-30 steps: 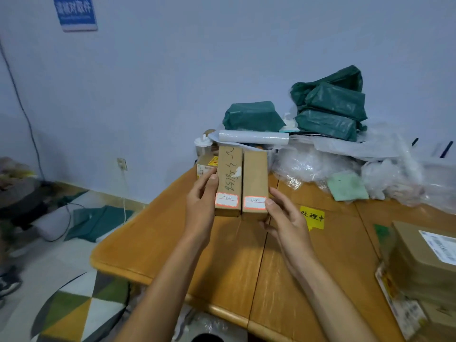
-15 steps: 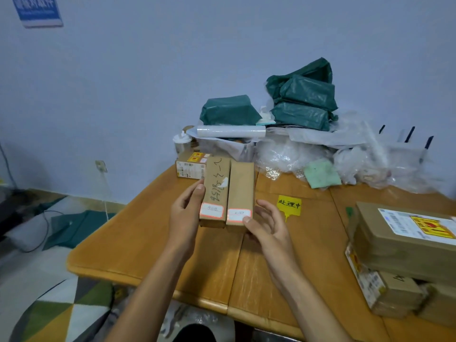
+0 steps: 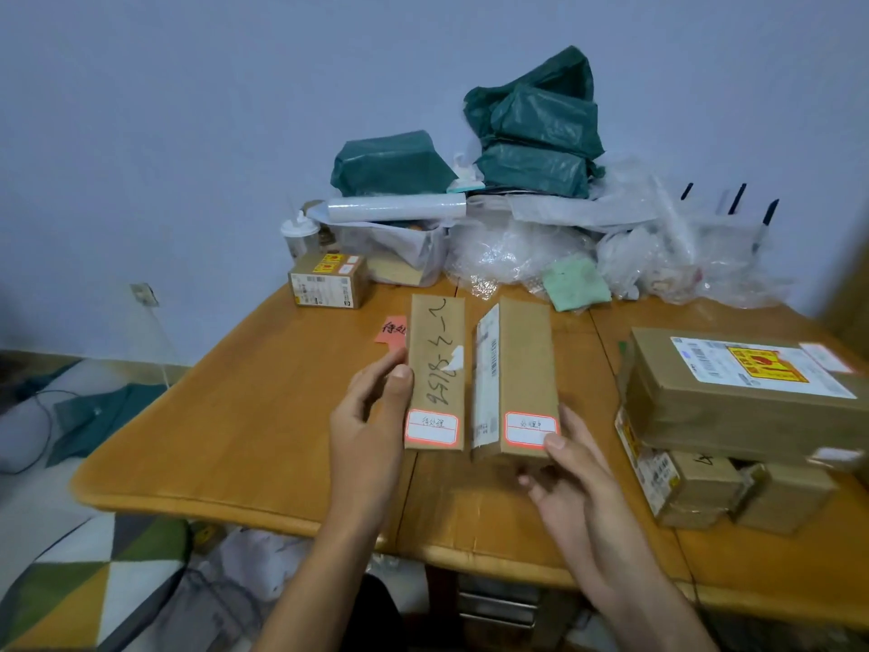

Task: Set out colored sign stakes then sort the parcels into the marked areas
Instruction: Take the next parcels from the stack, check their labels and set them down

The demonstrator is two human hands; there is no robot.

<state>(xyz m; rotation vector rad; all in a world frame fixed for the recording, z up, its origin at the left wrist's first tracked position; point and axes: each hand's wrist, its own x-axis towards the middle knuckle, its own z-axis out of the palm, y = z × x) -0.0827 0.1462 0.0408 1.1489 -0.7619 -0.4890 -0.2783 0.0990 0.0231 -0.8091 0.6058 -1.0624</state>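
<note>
Two long brown cardboard parcels are held up above the wooden table (image 3: pixel 263 416), each with a red-bordered white label at its near end. My left hand (image 3: pixel 369 416) grips the left parcel (image 3: pixel 435 369), which has black handwriting along it. My right hand (image 3: pixel 571 477) holds the right parcel (image 3: pixel 522 369) from below, thumb beside its label. A narrow gap separates the two parcels. A pink sign (image 3: pixel 392 329) lies on the table behind the left parcel, partly hidden by it.
A stack of brown boxes (image 3: pixel 733 407) fills the table's right side. A small box (image 3: pixel 329 280), a white bottle (image 3: pixel 296 232), a film roll (image 3: pixel 395 207), green mailer bags (image 3: pixel 536 129) and clear plastic wrap (image 3: pixel 517 251) crowd the back by the wall.
The two parcels, held side by side before, have come apart with a gap between them. The view has shifted right, showing more of the box stack. The yellow sign is hidden now and a pink one shows.
</note>
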